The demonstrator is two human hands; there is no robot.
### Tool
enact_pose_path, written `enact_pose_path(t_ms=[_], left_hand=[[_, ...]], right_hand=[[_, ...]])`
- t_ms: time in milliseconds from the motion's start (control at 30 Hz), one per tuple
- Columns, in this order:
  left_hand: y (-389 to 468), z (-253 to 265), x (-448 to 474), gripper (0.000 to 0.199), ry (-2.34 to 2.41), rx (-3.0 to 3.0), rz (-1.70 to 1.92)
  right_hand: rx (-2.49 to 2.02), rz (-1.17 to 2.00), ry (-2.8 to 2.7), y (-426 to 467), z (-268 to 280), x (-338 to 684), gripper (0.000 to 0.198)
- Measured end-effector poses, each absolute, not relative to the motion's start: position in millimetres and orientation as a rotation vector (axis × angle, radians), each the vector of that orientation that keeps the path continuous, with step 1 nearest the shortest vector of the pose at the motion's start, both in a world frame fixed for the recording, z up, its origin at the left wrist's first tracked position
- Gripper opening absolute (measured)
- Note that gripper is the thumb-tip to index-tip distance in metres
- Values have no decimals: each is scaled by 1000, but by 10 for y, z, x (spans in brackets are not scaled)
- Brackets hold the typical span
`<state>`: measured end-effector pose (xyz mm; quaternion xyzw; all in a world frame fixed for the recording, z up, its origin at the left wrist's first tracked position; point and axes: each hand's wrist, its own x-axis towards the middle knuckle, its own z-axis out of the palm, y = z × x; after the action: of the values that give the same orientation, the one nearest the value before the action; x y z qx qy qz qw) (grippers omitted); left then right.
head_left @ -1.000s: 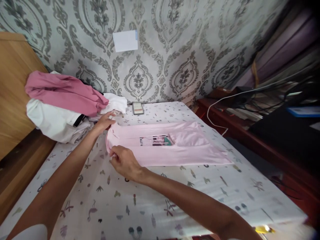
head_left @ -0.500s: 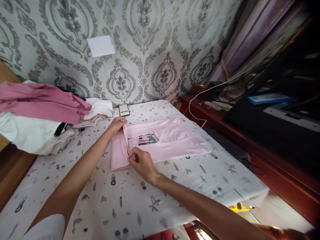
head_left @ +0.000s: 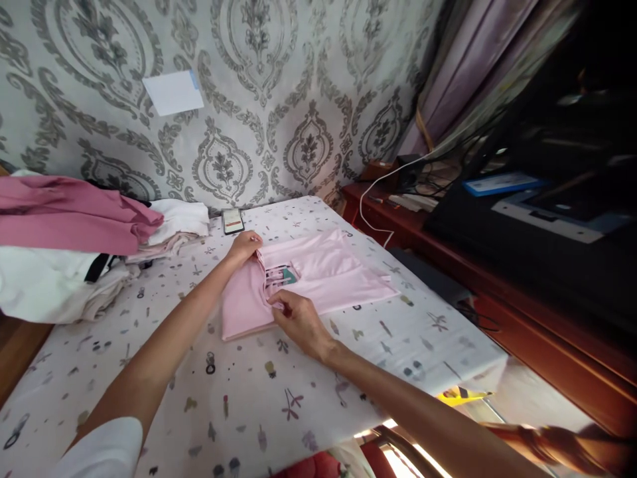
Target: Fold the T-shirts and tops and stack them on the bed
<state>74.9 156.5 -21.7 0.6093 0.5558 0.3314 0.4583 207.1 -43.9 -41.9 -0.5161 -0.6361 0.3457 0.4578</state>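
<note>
A pale pink shirt (head_left: 328,265) lies partly folded on the patterned sheet, a dark and green print showing through the gap between its folds. My left hand (head_left: 245,247) pinches the far end of the shirt's folded edge. Closer to me, my right hand (head_left: 301,322) pinches the near end of that same edge. Between the two hands the fabric is lifted slightly, with a doubled layer lying flat to the left. The fingertips partly hide the cloth they grip.
A phone (head_left: 233,222) lies beyond my left hand. At the left is a heap of clothes (head_left: 64,216), pink on top of white. On the right, a white cable (head_left: 365,211) runs over a reddish-brown cabinet (head_left: 517,325). The bed sheet (head_left: 239,398) reaches its edge near me.
Both hands have carried the folded edge to the right across the shirt, covering more of the print. The camera view has turned slightly to the right.
</note>
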Motion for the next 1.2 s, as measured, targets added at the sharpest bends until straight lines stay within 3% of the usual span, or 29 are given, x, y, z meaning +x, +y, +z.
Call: enact_pose_path(t_ms=[467, 567, 700, 900, 1000, 1200], left_hand=[[1364, -310, 748, 13, 1243, 1538, 807], [1144, -308, 554, 15, 1199, 1785, 842], [672, -417, 259, 33, 1208, 2420, 766], [159, -615, 114, 67, 1293, 2700, 406], [125, -601, 131, 74, 1270, 2728, 233], [135, -530, 236, 77, 1204, 2743, 118]], right_hand=[[-1425, 903, -1619, -546, -461, 2355, 15], [-1440, 925, -1634, -552, -399, 2389, 13], [-1575, 906, -1662, -534, -270, 2380, 10], [-1971, 578, -2030, -451, -188, 2303, 33], [-2078, 453, -2096, -446, -168, 2311, 38], [-1995, 409, -2078, -396, -110, 2255, 27]])
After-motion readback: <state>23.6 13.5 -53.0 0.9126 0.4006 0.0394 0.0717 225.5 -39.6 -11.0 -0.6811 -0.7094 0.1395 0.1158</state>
